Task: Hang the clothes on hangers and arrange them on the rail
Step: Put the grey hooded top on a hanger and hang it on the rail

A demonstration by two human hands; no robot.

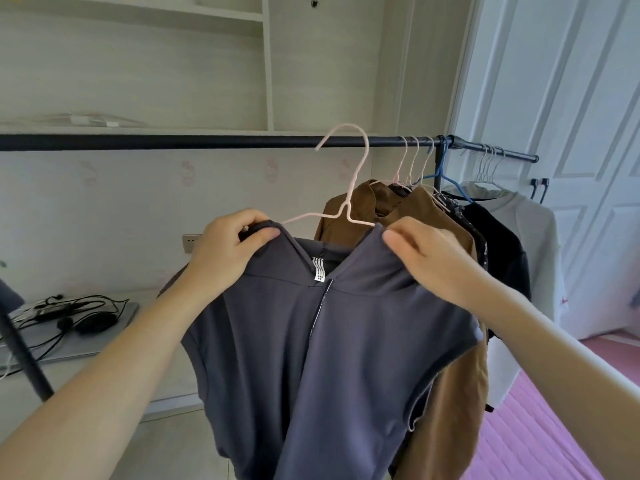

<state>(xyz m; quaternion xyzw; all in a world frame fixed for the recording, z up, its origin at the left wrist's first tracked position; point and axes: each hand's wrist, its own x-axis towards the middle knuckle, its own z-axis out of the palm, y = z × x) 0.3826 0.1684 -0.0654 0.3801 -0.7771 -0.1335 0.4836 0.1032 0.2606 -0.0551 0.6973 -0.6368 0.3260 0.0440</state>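
Head view: soft slate-grey zip-front sleeveless hooded top point(322, 358) held up in front of the black metal rail point(207, 141), below its middle, on a thin pale-pink wire hanger point(346, 188). Left hand point(228, 247) pinching the left shoulder, right hand point(433, 258) pinching the right shoulder, fingers clamped on cloth. Probably light, limp, apt to slide off thin wire; best gripped at shoulders. Long axis vertical, collar up, hook towards rail. Brown jacket point(446, 375) hanging near the rail's right corner.

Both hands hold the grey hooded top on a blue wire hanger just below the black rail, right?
Not quite: the head view shows the wire hanger is pale pink, not blue. Left hand and right hand do hold the grey hooded top below the black rail.
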